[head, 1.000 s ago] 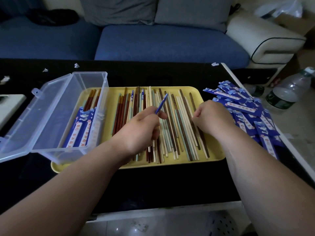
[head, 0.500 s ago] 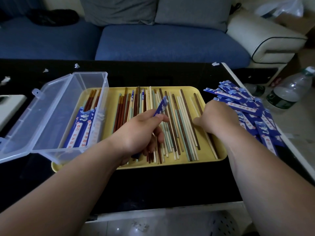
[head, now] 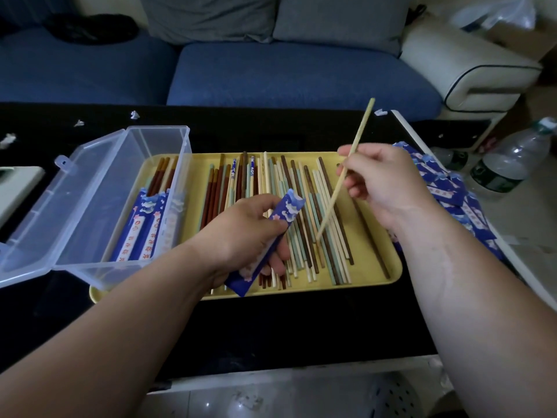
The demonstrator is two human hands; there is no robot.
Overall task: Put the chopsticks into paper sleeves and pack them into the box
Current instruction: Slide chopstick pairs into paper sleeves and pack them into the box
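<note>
head view: the only camera I've got, looking down over both forearms at the black desk (head: 271, 333)
left hand (head: 241, 233): curled round a blue paper sleeve, thumb on top, fingers tucked underneath
sleeve (head: 287, 208): lies slanted through that grip. The cloud-patterned end points up and away over the tray, and the other end pokes out below the palm at the tray's near rim
right hand (head: 382, 182): pinching one pale chopstick between thumb and fingers, partway along its length
pale chopstick (head: 360, 137): tilted, top end up over the far side of the desk. The bottom tip hangs just above the loose ones, near the sleeve's upper end but apart from it
loose chopsticks (head: 304, 212): brown, cream and pale green, lying side by side in the tray, mostly running away from me
tray (head: 391, 276): yellow, middle of the desk
box (head: 99, 188): clear plastic, lid flipped open to the left, sitting over the tray's left end
packed ones (head: 144, 230): a few sleeved sets flat inside the box. I honestly can't count them through the plastic
spare sleeves (head: 446, 191): blue heap on the desk right of the tray, partly hidden behind the right wrist
other stuff: water bottle (head: 509, 164) off to the right past the desk, blue sofa (head: 271, 70) behind it, white paper scraps (head: 135, 115) on the far side of the desk
</note>
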